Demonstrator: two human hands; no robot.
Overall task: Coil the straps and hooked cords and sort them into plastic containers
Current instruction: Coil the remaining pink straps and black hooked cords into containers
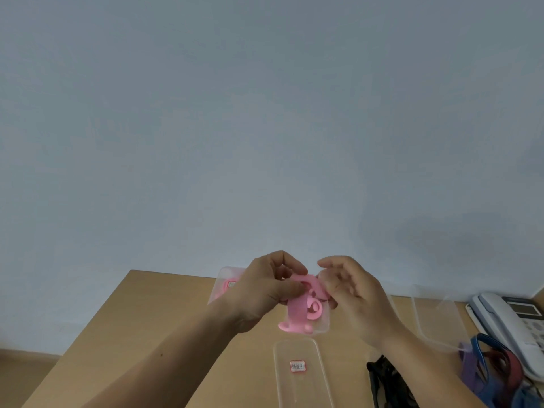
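Holding a pink strap point(296, 312) up over the wooden table point(164, 316), the person is partway through rolling it. The left hand point(269, 288) has its thumb and curled fingers pinching the strap near the top. The right hand point(351, 295) lies against the other side with fingers loosely bent, and through the blur I cannot tell whether they actually grip it. One loop is already curled in, while a tail with a knobbed end hangs below, so this coil looks unfinished to me. Behind the left hand a clear container point(224, 278) seems to hold something pink already, which suggests at least one piece has been sorted. A second clear box point(323, 325) sits right under the strap, a labelled one point(297, 387) lies nearer, and another point(432, 316) stands off to the right. Plenty remains, I'd judge: a black cord point(385, 381) and a loose heap of blue, purple and dark red straps point(494, 369) wait uncoiled beside the telephone point(512, 316).
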